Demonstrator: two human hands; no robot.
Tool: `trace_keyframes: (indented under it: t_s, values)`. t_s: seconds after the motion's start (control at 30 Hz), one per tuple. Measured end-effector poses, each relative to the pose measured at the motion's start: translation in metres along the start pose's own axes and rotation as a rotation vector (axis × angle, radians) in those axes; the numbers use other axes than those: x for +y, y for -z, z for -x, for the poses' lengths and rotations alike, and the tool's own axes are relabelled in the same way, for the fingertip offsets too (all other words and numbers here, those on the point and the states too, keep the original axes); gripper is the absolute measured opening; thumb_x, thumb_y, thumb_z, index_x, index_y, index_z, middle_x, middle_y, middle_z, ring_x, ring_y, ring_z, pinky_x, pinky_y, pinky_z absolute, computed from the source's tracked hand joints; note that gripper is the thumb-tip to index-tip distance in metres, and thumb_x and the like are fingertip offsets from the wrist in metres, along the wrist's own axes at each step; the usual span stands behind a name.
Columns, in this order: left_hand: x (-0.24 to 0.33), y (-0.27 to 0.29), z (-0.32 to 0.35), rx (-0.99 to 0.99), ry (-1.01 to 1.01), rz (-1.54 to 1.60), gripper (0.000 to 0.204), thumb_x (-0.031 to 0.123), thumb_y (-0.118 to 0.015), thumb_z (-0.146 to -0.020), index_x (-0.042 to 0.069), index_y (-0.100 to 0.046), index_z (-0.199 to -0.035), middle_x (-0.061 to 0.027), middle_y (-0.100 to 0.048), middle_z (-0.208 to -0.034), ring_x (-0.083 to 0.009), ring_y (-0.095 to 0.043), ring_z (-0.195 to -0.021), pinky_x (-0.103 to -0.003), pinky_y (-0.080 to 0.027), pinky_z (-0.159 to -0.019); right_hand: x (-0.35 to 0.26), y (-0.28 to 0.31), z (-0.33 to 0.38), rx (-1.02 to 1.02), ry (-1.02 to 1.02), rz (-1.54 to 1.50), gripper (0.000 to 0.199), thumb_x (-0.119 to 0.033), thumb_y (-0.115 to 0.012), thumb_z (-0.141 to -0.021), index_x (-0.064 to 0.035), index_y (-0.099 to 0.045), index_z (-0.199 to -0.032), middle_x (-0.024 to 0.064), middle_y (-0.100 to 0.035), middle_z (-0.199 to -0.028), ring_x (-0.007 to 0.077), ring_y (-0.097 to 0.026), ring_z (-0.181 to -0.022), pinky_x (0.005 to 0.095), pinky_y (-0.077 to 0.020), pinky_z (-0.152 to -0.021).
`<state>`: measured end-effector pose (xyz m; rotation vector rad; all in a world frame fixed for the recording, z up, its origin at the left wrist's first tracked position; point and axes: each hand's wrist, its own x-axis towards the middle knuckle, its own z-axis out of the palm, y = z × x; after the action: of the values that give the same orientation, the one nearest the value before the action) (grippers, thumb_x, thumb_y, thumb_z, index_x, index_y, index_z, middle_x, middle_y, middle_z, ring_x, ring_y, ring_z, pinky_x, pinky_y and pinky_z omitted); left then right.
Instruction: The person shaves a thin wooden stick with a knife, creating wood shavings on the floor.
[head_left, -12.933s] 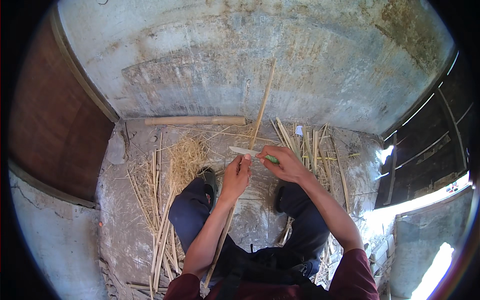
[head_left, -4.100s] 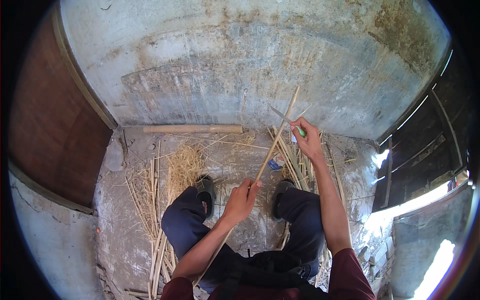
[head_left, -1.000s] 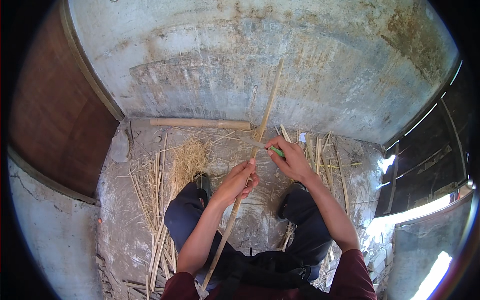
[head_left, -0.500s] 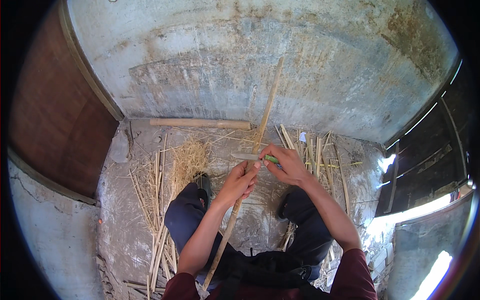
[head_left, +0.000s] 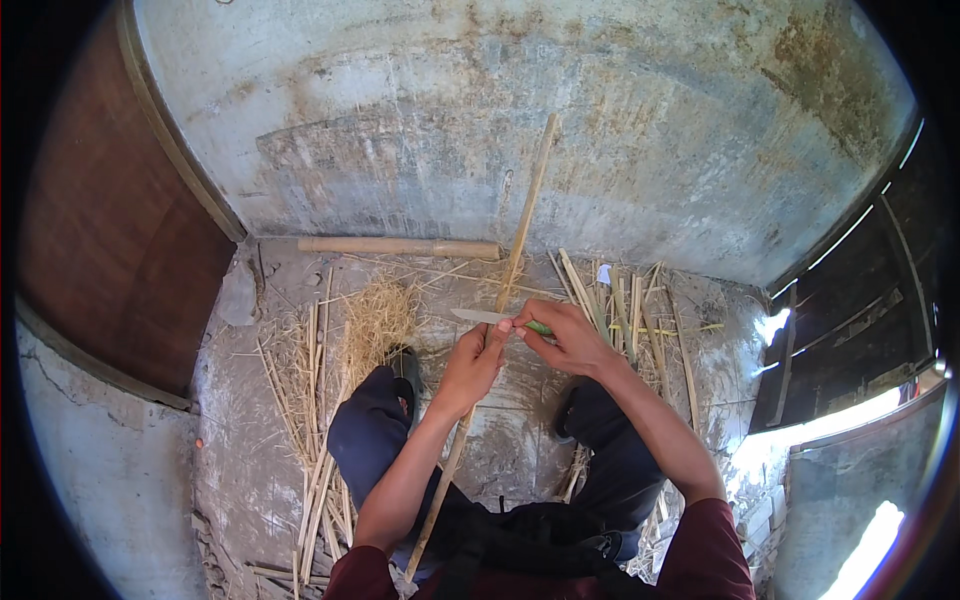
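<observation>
A long bamboo strip (head_left: 528,212) slants from my lap up toward the wall. My left hand (head_left: 470,372) is closed around it near its middle, with the thumb up by the knife. In my right hand (head_left: 568,342) is a knife (head_left: 482,316) with a green handle, the fingers closed round it. The blade points left and lies across the strip just beyond my left thumb. Both hands meet at this spot, and the fingers hide part of the strip and handle.
A pile of fine shavings (head_left: 380,318) lies left of centre, beside split strips (head_left: 318,480). More bamboo strips (head_left: 640,312) lie on the right. A thick bamboo pole (head_left: 400,246) rests along the wall (head_left: 380,170). A brown door panel (head_left: 120,230) stands at left.
The knife and my right hand have shifted slightly left and down, and more of the blade now shows. The strip's far end has swung a little left.
</observation>
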<state>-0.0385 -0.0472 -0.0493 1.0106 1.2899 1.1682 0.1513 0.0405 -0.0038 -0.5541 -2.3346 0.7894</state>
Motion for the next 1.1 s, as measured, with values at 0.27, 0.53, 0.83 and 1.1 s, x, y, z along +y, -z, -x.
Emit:
trace_keyframes:
  t_s: [0.27, 0.53, 0.83, 1.1]
  values:
    - [-0.012, -0.003, -0.007, 0.095, -0.116, -0.161, 0.061, 0.056, -0.053, -0.114, 0.000, -0.062, -0.090, -0.0008, -0.052, -0.066, -0.0115, -0.046, -0.062, -0.034, -0.040, -0.058, 0.004, -0.002, 0.000, 0.009, 0.008, 0.007, 0.011, -0.009, -0.072, -0.102, -0.0015, -0.064, -0.103, 0.0167, -0.069, -0.089, 0.0384, -0.069, -0.081, 0.0450, -0.0504, -0.069]
    - [-0.008, -0.004, -0.007, 0.058, -0.054, -0.162, 0.061, 0.054, -0.051, -0.115, -0.002, -0.067, -0.099, -0.0065, -0.055, -0.068, -0.0167, -0.050, -0.064, -0.038, -0.043, -0.062, 0.003, -0.001, 0.001, 0.011, -0.001, 0.057, 0.012, -0.010, -0.073, -0.101, -0.0019, -0.064, -0.103, 0.0172, -0.068, -0.088, 0.0386, -0.068, -0.079, 0.0451, -0.0498, -0.067]
    - [-0.017, 0.000, -0.010, 0.111, -0.131, -0.193, 0.062, 0.054, -0.048, -0.115, -0.006, -0.066, -0.112, -0.0115, -0.059, -0.074, -0.0242, -0.057, -0.068, -0.043, -0.046, -0.068, 0.004, -0.003, -0.002, 0.036, -0.029, 0.005, 0.011, -0.008, -0.073, -0.098, -0.0026, -0.067, -0.107, 0.0175, -0.072, -0.093, 0.0401, -0.071, -0.083, 0.0466, -0.0527, -0.070]
    - [-0.018, 0.001, -0.008, 0.048, -0.074, -0.149, 0.064, 0.055, -0.041, -0.117, -0.003, -0.066, -0.107, -0.0060, -0.057, -0.073, -0.0190, -0.055, -0.067, -0.038, -0.045, -0.066, 0.006, 0.000, 0.000, 0.008, -0.033, 0.019, 0.013, -0.007, -0.072, -0.097, -0.0032, -0.068, -0.109, 0.0170, -0.076, -0.100, 0.0396, -0.075, -0.090, 0.0451, -0.0561, -0.073]
